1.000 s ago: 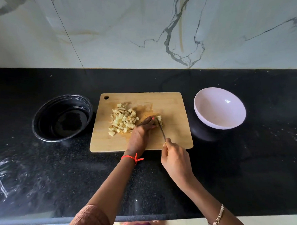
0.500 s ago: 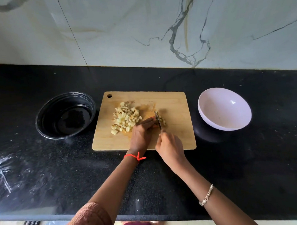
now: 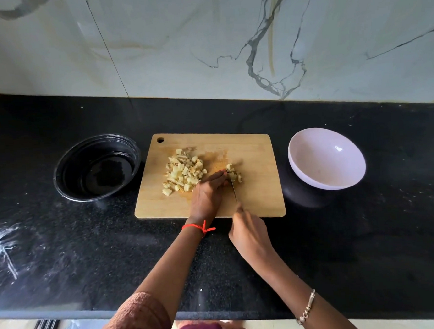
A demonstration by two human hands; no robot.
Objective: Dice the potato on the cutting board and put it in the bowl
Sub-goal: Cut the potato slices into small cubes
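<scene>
Potato (image 3: 184,174) lies in two lots on my one wooden cutting board (image 3: 258,190): a big heap of pale cubes left of the middle, too many and too jumbled to count, and a small lot (image 3: 234,175) of a few pieces to its right, with a strip of bare wood between them. One knife (image 3: 234,191) stands with its thin blade edge-down on the board, tip among the pieces of the small lot, handle towards me. My right hand (image 3: 249,233) is wrapped round that handle and hides it wholly, forefinger laid forward to the base of the blade. My left hand (image 3: 206,194) lies palm down on the board, fingers fairly straight and close together, their tips touching the small lot just left of the blade; its back covers the near right corner of the big heap. Two bowls stand on the black speckled bench (image 3: 363,245): one black bowl (image 3: 69,168) with a glossy inside close beside the board's left edge, and one pale bowl (image 3: 327,159) to the right, a little apart from the board. One red thread (image 3: 198,226) is tied at my left wrist, one beaded bracelet (image 3: 307,307) sits on my right forearm, and one rust-coloured sleeve (image 3: 138,319) shows on my left arm. White smears mark the bench at far left. Behind it rises a veined marble wall (image 3: 206,53).
</scene>
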